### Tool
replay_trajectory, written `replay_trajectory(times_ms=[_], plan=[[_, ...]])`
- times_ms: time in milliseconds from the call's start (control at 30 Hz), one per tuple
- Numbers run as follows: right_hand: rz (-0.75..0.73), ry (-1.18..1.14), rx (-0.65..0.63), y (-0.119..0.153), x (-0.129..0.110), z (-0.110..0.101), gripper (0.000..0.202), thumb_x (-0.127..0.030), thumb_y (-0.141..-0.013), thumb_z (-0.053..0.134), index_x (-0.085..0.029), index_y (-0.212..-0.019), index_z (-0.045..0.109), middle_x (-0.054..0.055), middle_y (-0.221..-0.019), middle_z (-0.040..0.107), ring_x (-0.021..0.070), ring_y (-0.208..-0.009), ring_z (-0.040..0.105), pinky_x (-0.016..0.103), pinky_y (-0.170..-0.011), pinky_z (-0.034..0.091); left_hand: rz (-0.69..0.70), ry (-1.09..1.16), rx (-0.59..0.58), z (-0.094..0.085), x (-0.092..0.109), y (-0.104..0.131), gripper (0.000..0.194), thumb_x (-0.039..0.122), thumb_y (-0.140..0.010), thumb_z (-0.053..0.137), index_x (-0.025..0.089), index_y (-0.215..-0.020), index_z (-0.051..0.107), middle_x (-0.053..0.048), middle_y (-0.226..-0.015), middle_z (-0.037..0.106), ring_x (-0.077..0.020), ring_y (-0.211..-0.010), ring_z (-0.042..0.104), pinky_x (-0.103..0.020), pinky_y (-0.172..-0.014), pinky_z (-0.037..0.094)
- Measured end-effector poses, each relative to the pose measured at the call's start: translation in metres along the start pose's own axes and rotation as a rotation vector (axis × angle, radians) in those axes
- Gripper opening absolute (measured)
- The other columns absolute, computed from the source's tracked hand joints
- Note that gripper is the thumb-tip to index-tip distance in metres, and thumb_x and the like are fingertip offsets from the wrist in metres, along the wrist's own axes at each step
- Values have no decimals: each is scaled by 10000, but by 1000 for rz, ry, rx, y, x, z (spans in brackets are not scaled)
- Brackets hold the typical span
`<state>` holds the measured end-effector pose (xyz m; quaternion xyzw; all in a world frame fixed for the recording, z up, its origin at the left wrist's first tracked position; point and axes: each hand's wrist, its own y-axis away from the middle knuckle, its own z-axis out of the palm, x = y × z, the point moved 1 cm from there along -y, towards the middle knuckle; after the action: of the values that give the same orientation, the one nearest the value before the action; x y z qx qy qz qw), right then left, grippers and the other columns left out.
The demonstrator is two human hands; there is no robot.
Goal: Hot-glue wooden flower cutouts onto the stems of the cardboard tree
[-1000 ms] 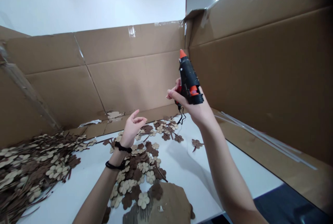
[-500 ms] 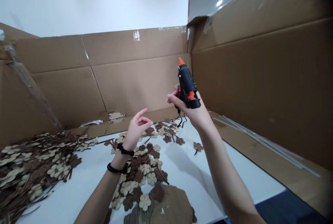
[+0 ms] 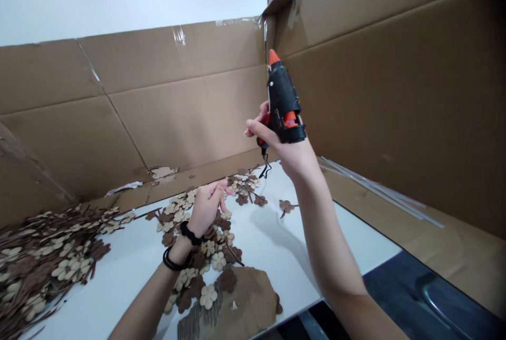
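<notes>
My right hand (image 3: 272,129) grips a black hot glue gun (image 3: 283,95) with an orange nozzle pointing up, raised above the table. Its cord hangs below the grip. My left hand (image 3: 208,204), with dark bands at the wrist, hovers over a spread of brown and cream flower cutouts (image 3: 208,248). Its fingers are loosely bent and apart, with nothing visible in them; whether they touch a flower is unclear. Nearer to me lies a piece of torn cardboard (image 3: 253,298) with a white blob on it. A cream flower (image 3: 208,296) overlaps its ribbed left part.
A big heap of flowers and thin brown strips (image 3: 51,271) covers the left of the white table (image 3: 272,240). Cardboard walls (image 3: 190,113) stand behind and to the right. Clear glue sticks (image 3: 379,190) lie along the right side. A lone brown flower (image 3: 286,206) rests right of centre.
My left hand has lowered toward the flowers, its fingers bending downward. My right hand still holds the glue gun, now higher in view. The whole view has shifted, tilting slightly downward and to the right.
</notes>
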<state>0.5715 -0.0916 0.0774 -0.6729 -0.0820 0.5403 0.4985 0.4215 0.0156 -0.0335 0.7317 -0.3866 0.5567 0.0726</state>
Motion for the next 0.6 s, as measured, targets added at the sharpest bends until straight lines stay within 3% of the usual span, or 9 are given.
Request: replay_trajectory(times_ms=[67, 100, 167, 200, 233, 300, 433, 600], plan=[[-7, -13, 9, 0, 0, -2, 223, -295, -750, 649, -214, -835, 459, -47, -707, 494, 114, -676, 607, 290, -689, 478, -21, 87, -34, -2, 6, 3, 625, 558, -919, 329, 132, -572, 627, -4, -331, 450, -97, -357, 420, -222, -455, 333], [-9, -20, 10, 0, -1, -3, 219, -291, -751, 650, -213, -831, 462, -47, -707, 496, 112, -673, 605, 287, -688, 474, -28, 162, -74, -3, 12, 5, 617, 576, -912, 339, 131, -632, 661, -15, -372, 496, -108, -396, 474, -224, -474, 363], [-9, -35, -17, 0, -2, -3, 211, -285, -753, 654, -207, -819, 470, -46, -701, 510, 111, -671, 601, 283, -691, 468, -17, 408, -175, -7, 27, 9, 521, 607, -871, 428, 175, -1010, 685, -65, -708, 695, -158, -661, 631, -247, -595, 463], [-1, -41, -54, 1, -3, -2, 203, -283, -756, 655, -202, -816, 479, -42, -698, 524, 113, -675, 599, 281, -693, 466, 4, 564, -224, -10, 36, 12, 574, 645, -836, 459, 225, -1201, 598, -88, -993, 705, -196, -893, 646, -283, -706, 500], [13, -47, -108, 2, -4, -1, 194, -280, -757, 659, -196, -812, 494, -36, -698, 539, 115, -678, 595, 277, -690, 463, 31, 720, -265, -12, 45, 14, 687, 703, -794, 459, 264, -1321, 491, -91, -1253, 605, -230, -1119, 570, -330, -828, 502], [56, -58, -252, 4, -7, 3, 183, -272, -746, 678, -180, -809, 534, -19, -712, 564, 114, -679, 579, 265, -671, 458, 86, 948, -313, -16, 59, 19, 890, 823, -702, 397, 261, -1393, 394, -68, -1489, 357, -269, -1363, 328, -400, -1005, 428], [150, -101, -510, 13, -12, 19, 197, -255, -714, 717, -157, -828, 589, 5, -758, 586, 106, -653, 558, 240, -603, 467, 102, 1078, -339, -18, 67, 22, 1006, 854, -597, 474, 224, -1378, 405, -67, -1518, 291, -283, -1430, 163, -434, -1115, 312], [203, -181, -701, 23, -10, 45, 230, -287, -694, 728, -153, -811, 581, 42, -844, 617, 136, -712, 600, 208, -506, 487, 83, 1156, -327, -14, 53, 20, 807, 729, -575, 661, 222, -1195, 560, -64, -1360, 501, -293, -1393, 262, -444, -1121, 298]])
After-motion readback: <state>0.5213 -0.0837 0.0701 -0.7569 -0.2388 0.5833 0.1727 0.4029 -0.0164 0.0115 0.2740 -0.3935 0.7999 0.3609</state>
